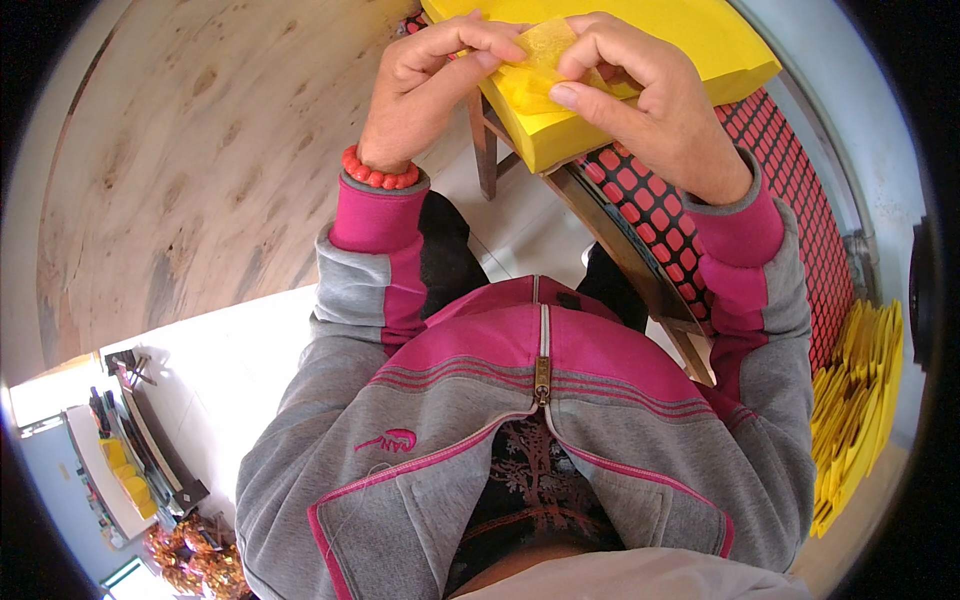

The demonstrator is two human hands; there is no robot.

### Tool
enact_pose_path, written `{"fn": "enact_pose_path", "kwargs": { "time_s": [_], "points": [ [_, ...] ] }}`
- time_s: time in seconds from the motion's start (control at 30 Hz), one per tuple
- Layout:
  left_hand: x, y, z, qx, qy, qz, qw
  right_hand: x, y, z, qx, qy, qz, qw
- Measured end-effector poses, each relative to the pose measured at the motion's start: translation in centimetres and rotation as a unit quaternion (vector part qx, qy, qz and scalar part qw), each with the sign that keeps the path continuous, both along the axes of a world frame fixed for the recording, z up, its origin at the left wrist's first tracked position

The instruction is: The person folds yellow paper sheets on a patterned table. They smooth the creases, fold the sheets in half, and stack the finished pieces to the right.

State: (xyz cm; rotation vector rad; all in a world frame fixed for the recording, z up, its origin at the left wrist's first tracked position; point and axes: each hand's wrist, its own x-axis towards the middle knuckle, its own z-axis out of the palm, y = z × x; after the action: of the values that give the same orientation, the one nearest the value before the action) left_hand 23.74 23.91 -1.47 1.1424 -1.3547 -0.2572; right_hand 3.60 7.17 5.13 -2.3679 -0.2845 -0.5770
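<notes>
Sheet, one, thin, yellow and partly see-through, is between the two hands, above the near end of one yellow block. The left hand holds its left side, thumb and forefinger brought narrow. The right hand pinches its right side between thumb and bent fingers. On the left wrist there is one bracelet of red beads. Under the block some wooden legs are seen; their full number cannot be told. To the right lies one red-and-black cover, and below it one row of yellow pieces, too many for counting. To the left stands one wooden board.
</notes>
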Motion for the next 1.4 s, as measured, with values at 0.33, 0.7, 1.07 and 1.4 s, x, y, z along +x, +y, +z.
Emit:
{"fn": "enact_pose_path", "kwargs": {
  "time_s": [0.33, 0.7, 1.07, 1.4],
  "points": [
    [-2.0, 0.1, 1.5, 0.023, 0.028, -0.030, 0.999, -0.1, -0.2, -0.7, 0.073, -0.002, -0.020, 0.997],
    [-1.0, -0.6, -0.4, -0.009, 0.123, -0.001, 0.992, -0.2, -0.4, 2.6, -0.079, 0.036, 0.076, 0.993],
    [0.0, 0.2, 0.3, -0.017, -0.004, -0.055, 0.998, 0.0, 0.0, 0.0, 0.001, -0.010, -0.010, 1.000],
    [-1.1, -0.4, -0.3, 0.010, 0.114, 0.015, 0.993, 0.0, 0.8, 0.7, 0.022, -0.046, -0.005, 0.999]
  ]
}}
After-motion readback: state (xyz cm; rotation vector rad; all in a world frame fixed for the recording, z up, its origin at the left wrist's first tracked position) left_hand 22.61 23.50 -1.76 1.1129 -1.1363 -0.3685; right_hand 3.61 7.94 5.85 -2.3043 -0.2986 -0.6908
